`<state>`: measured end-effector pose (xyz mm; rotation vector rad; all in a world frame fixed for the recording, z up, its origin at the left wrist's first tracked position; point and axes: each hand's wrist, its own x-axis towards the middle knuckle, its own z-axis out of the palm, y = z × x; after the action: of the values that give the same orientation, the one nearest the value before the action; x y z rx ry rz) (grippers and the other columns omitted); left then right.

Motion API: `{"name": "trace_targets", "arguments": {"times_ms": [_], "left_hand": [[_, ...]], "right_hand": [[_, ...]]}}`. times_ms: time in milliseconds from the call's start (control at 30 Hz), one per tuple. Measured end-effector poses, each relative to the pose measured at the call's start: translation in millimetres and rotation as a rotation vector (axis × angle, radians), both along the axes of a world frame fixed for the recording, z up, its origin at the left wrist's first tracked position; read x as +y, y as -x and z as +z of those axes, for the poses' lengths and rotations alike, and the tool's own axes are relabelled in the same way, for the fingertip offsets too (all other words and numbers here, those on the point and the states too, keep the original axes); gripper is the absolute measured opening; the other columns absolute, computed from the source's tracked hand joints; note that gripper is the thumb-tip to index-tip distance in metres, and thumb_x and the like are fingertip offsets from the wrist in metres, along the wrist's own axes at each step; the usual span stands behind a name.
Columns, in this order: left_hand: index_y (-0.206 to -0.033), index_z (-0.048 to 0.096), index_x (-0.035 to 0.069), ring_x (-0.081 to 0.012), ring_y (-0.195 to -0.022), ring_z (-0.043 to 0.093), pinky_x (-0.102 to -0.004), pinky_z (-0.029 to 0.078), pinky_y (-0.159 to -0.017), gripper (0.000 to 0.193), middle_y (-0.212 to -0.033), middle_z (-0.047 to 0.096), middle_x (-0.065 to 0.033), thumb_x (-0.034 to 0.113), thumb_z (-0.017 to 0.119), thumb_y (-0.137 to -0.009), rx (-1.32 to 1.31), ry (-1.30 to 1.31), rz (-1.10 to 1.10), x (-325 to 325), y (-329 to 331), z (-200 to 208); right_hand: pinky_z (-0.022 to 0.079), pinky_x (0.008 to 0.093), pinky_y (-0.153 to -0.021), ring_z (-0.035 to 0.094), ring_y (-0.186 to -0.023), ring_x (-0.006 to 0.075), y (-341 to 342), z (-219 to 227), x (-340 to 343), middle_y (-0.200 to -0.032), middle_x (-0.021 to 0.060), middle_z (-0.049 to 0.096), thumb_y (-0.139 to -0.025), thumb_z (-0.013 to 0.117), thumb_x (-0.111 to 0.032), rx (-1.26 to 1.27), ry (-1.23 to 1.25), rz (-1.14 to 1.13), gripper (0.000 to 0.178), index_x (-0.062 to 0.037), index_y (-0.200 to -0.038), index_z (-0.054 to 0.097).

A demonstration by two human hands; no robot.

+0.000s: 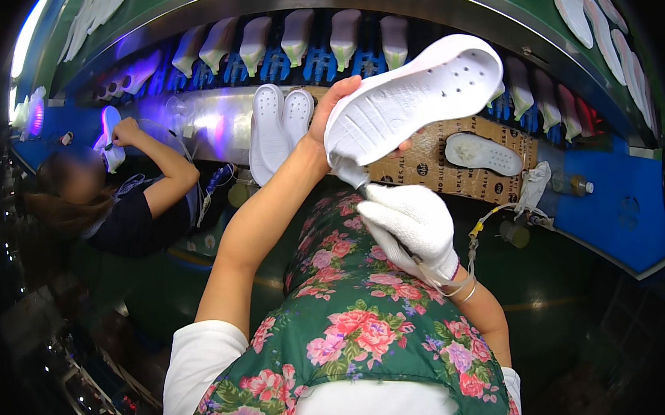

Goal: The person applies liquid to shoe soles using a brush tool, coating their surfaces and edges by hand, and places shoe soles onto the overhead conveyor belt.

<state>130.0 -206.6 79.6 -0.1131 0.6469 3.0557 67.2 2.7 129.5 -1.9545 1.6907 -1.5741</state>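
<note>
A white shoe sole (417, 101) with small round holes is held up by my bare left hand (332, 108), the fingers wrapped round its left edge and partly hidden behind it. My right hand (412, 222), in a white knitted glove, is closed round a brush (358, 180) with a thin handle. The brush's dark tip meets the sole's lower left end. Beside my right wrist runs a clear hose (472, 264) with a yellow fitting. Below the held sole, another white sole (484, 154) lies on printed brown cardboard (428, 174).
Two white soles (268, 128) lie left of my hand. Shoe lasts (297, 40) stand on blue holders along the line behind. A bottle (576, 186) and white cloth (536, 185) are on the right, by a blue table (626, 215). A co-worker (132, 195) handles a sole at left.
</note>
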Motion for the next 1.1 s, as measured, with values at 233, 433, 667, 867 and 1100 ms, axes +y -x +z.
{"name": "trace_targets", "arguments": {"times_ms": [233,433,667,867,1100], "left_hand": [[-0.153,0.043,0.01,-0.0401,-0.103,0.058,-0.0441,0.048,-0.082,0.09,-0.138,0.054,-0.0236,0.067,0.059,-0.085,0.132,0.053,-0.164,-9,-1,-10],[-0.147,0.045,-0.003,-0.0422,-0.115,0.065,-0.0521,0.055,-0.097,0.079,-0.138,0.057,-0.028,0.055,0.055,-0.094,-0.056,-0.091,0.067,9,-7,-2],[-0.157,0.036,0.009,-0.0439,-0.105,0.065,-0.0535,0.056,-0.087,0.084,-0.136,0.056,-0.0282,0.066,0.043,-0.096,-0.052,-0.127,0.101,46,-13,-15],[-0.159,0.03,0.009,-0.0418,-0.109,0.066,-0.0536,0.055,-0.094,0.082,-0.14,0.053,-0.0296,0.068,0.03,-0.101,0.092,0.042,0.133,22,18,25],[-0.158,0.028,0.01,-0.0449,-0.118,0.056,-0.0534,0.059,-0.088,0.086,-0.147,0.04,-0.0295,0.072,0.03,-0.099,0.48,-0.124,0.059,-37,133,76]], "right_hand": [[0.057,0.0334,-0.076,0.072,-0.085,0.0257,10,9,-3,-0.101,0.0148,0.076,-0.079,0.08,-0.002,-0.348,-0.167,0.014,0.022,-0.0035,-0.1,0.077],[0.057,0.0314,-0.08,0.072,-0.088,0.0175,30,20,5,-0.099,0.0117,0.077,-0.082,0.078,0.001,-0.661,-0.238,-0.093,0.019,0.0014,-0.1,0.077],[0.056,0.0317,-0.077,0.071,-0.085,0.023,82,34,-9,-0.097,0.0133,0.075,-0.081,0.076,0.005,0.056,0.007,-0.535,0.02,0.0,-0.1,0.076],[0.056,0.0305,-0.074,0.071,-0.087,0.0223,66,27,32,-0.096,0.0147,0.075,-0.079,0.075,0.006,-0.702,0.051,-0.204,0.02,0.0052,-0.098,0.074],[0.057,0.0278,-0.077,0.071,-0.09,0.0208,56,-14,58,-0.103,0.0183,0.074,-0.082,0.068,0.012,-1.183,0.116,-0.469,0.02,0.0083,-0.101,0.072]]}}
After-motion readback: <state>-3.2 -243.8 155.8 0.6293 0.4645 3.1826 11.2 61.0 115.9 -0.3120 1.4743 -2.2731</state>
